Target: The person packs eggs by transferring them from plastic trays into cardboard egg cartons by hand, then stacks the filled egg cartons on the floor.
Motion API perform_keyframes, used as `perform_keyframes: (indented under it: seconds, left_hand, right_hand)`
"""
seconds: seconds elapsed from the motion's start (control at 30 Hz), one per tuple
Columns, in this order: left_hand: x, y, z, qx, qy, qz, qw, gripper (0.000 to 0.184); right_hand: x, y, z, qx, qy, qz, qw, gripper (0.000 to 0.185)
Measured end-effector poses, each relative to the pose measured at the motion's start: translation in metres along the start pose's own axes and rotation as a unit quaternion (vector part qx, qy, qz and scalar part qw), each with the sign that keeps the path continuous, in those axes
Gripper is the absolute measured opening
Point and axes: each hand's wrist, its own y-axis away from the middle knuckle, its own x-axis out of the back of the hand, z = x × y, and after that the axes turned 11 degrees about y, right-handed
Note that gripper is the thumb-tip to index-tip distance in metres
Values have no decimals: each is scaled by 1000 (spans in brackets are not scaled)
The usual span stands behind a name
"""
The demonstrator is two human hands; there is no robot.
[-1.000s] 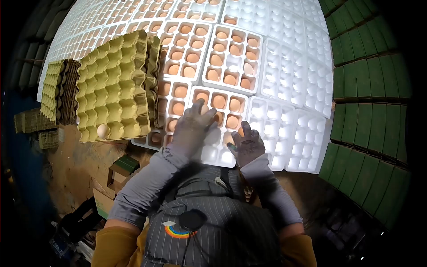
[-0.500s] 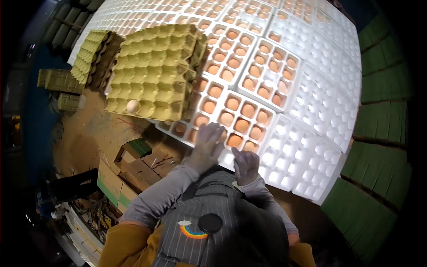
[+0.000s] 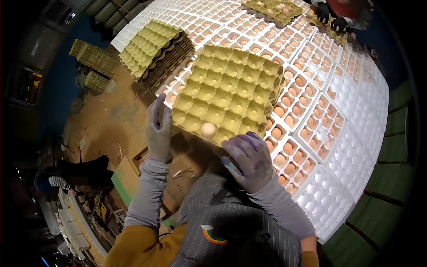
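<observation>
A yellow-green egg tray (image 3: pixel 218 89) lies tilted on top of the white foam trays, with a single pale egg (image 3: pixel 208 130) in a cup near its front edge. Beside its left front corner is my left hand (image 3: pixel 159 127), fingers raised and apart. My right hand (image 3: pixel 249 158) is at the tray's front edge with its fingers bent over the rim; whether it grips the rim is hard to make out. Both hands wear thin greyish gloves. Brown eggs (image 3: pixel 289 168) fill cups of the white foam tray right of my right hand.
Stacked yellow-green trays (image 3: pixel 153 53) stand at the back left. Empty white foam cups (image 3: pixel 324 196) cover the right side. Across the table, a person's dark-gloved hands (image 3: pixel 332 22) are at another tray. Cardboard boxes (image 3: pixel 133 178) lie below left; green boxes (image 3: pixel 382 178) line the right.
The view has swung left. Both hands have left the foam tray of brown eggs and moved to the front of the yellow-green tray. The other person has come into view.
</observation>
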Motion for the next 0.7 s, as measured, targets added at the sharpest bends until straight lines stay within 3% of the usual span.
perform_keyframes:
  seconds: [0.03, 0.1, 0.13, 0.17, 0.23, 0.27, 0.3, 0.33, 0.37, 0.43, 0.5, 0.53, 0.6, 0.63, 0.7]
  left_hand:
    - [7, -24, -12, -1, 11, -2, 1000, 44]
    - [16, -64, -38, 154, 100, -118, 976, 59]
    - [18, -83, -47, 158, -8, -187, 969, 73]
    - [18, -95, -58, 157, 0, -189, 969, 73]
    - [7, -107, -86, 214, 49, -333, 917, 87]
    - [1, -111, -67, 245, 113, -341, 900, 88]
    - [-2, -113, -48, 276, 177, -349, 878, 89]
    - [-4, -108, -77, 220, 100, -345, 907, 83]
    - [-6, -106, -72, 226, 132, -328, 908, 82]
    - [-6, -102, -62, 194, 122, -305, 924, 83]
    - [4, -107, -39, 95, 70, -298, 947, 86]
    - [12, -114, -37, 104, 124, -275, 948, 90]
    - [32, -142, -6, 140, 243, -135, 950, 87]
    - [45, -160, -5, 145, 230, -70, 960, 84]
    - [73, -198, -12, 144, 168, 57, 974, 77]
  right_hand:
    - [-15, -20, -7, 0, 30, -4, 1000, 46]
    - [-45, -49, -15, -16, 113, -78, 990, 48]
    - [-63, -51, -12, -8, 156, -123, 980, 49]
    - [-65, -55, -12, -9, 164, -125, 979, 49]
    - [-63, -61, -6, -25, 47, -142, 988, 47]
    - [-57, -72, -5, -40, -60, -59, 996, 39]
    - [-49, -71, -6, -133, -112, -71, 982, 36]
    - [-41, -67, -4, -271, -240, -65, 930, 39]
    - [-33, -65, -3, -395, -359, -50, 844, 43]
    - [-3, -93, -20, -511, -588, 71, 622, 48]
    - [10, -98, -20, -510, -546, 145, 649, 50]
    - [13, -100, -24, -511, -458, 182, 704, 51]
    - [20, -97, -16, -474, -432, 249, 726, 51]
    - [26, -96, -7, -440, -496, 277, 695, 52]
    - [22, -115, -4, -423, -487, 290, 707, 53]
